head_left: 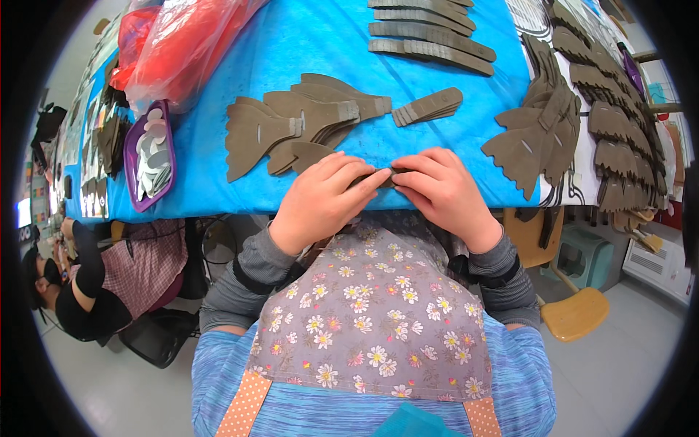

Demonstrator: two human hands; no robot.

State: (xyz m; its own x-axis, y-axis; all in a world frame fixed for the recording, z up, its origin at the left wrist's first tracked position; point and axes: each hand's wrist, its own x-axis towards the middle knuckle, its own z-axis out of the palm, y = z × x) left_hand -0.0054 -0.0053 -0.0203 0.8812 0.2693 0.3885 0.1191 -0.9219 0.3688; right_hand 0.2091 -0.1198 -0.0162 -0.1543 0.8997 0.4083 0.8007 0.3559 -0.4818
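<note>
The tray (130,164) stands on the table (202,178) with discs (154,160) inside. Behind it lies a bag (186,54). Cutouts (258,135) lie to its right, strips (429,107) farther right.

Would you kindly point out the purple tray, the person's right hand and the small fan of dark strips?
Purple tray (130,156): head view, left rim.
Right hand (449,193): head view, back.
Fan of dark strips (431,105): head view, upper face.

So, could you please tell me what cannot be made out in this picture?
Head view, dark piece: mostly hidden by the left hand and right hand around it.
Head view, red bag: far end cut off by the upper edge.
Head view, co-worker: anything in their hands is too small to tell.
</note>
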